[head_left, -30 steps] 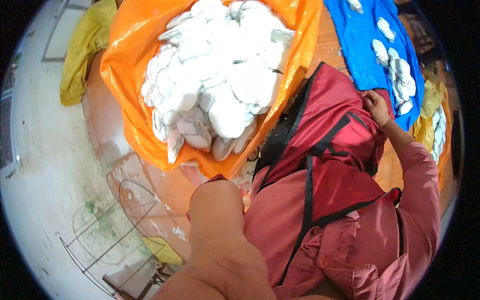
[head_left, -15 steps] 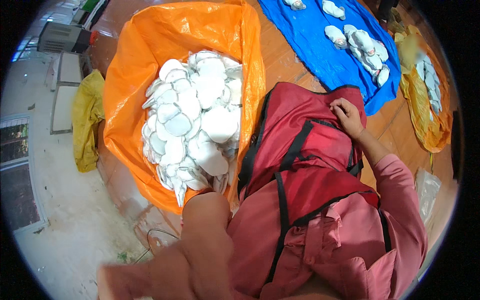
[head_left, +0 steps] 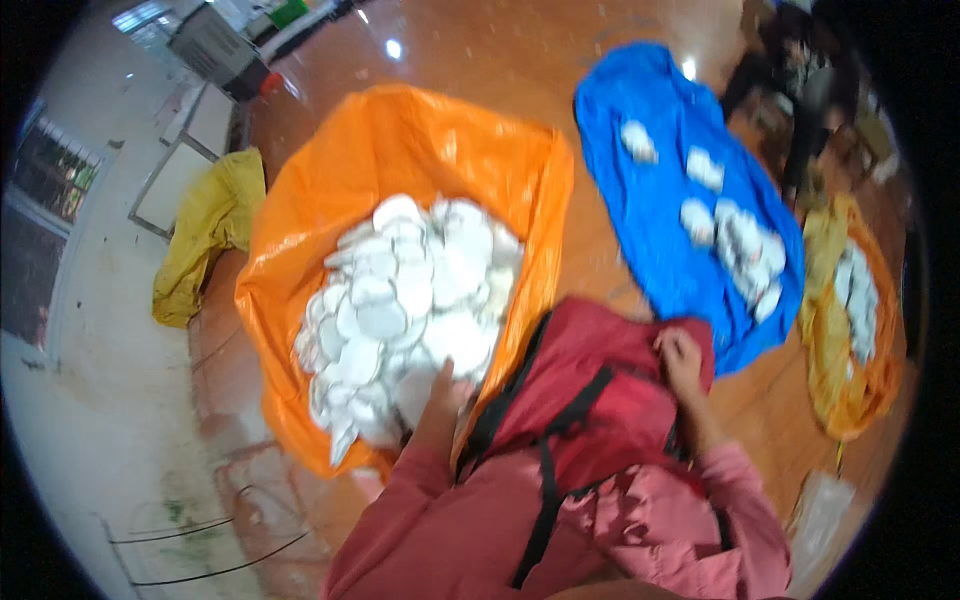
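Observation:
My left hand [head_left: 442,395] reaches over the near edge of a large orange sack [head_left: 335,165], up against a heap of flat, rounded white fabric pieces [head_left: 375,285]. Its thumb points upward; the other fingers are blurred and partly hidden, so its grip is unclear. My right hand [head_left: 681,352] rests on the dark red apron [head_left: 570,365] over my lap, fingers loosely curled in with nothing seen in them. The apron has black straps and trim, and its left side lies beside the sack's rim.
A blue sheet [head_left: 640,180] on the tiled floor, ahead right, bears several white bundles [head_left: 745,250]. Right of it lies a yellow-and-orange sack [head_left: 825,370] with pale pieces. A person [head_left: 800,90] sits at the far right. A yellow sack [head_left: 215,215] leans by the left wall.
My left hand, blurred close to the camera at lower left before, is now down at the white pieces. My head view has shifted, showing more floor ahead. The right hand stays on the apron.

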`<state>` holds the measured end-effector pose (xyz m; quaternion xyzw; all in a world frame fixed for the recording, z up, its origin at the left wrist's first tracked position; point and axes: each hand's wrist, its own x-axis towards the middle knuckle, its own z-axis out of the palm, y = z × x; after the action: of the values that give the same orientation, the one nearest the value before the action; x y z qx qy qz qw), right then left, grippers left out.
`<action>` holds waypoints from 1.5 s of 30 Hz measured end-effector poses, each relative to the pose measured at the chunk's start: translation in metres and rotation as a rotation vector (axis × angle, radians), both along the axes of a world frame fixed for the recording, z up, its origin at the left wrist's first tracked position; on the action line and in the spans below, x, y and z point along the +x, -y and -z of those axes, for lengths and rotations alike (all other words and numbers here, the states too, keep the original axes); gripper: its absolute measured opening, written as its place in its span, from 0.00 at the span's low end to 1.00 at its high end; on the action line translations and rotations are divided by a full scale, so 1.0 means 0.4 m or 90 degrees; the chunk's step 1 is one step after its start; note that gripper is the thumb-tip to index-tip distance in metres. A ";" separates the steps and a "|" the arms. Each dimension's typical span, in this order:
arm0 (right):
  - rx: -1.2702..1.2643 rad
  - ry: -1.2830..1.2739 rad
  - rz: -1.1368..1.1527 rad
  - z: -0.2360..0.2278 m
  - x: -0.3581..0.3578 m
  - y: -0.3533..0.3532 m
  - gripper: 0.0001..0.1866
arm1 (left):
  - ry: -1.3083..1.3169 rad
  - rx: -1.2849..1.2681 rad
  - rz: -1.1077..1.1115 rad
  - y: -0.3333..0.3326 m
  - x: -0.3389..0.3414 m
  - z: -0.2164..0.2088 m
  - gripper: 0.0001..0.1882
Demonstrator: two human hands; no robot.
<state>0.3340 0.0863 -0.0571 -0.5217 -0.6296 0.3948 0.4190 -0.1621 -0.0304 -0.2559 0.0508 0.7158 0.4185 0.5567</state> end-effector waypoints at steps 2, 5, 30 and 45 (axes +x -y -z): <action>0.072 -0.041 -0.002 0.007 -0.006 0.008 0.07 | 0.239 -0.055 -0.311 -0.042 0.071 -0.037 0.33; -0.107 -0.175 0.035 0.090 0.016 -0.004 0.05 | 0.163 -0.129 -0.477 -0.119 0.109 -0.069 0.35; -0.120 -0.224 0.021 0.069 0.006 -0.003 0.06 | 0.311 0.319 -0.476 -0.104 0.025 -0.454 0.23; -0.364 -0.402 -0.240 -0.191 -0.307 -0.048 0.30 | 0.193 0.590 -0.175 -0.195 0.357 -0.725 0.24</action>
<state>0.2112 0.1055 0.0194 -0.3469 -0.4207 0.7615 0.3503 -0.0192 0.0476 0.0342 0.1363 0.3659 0.7644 0.5130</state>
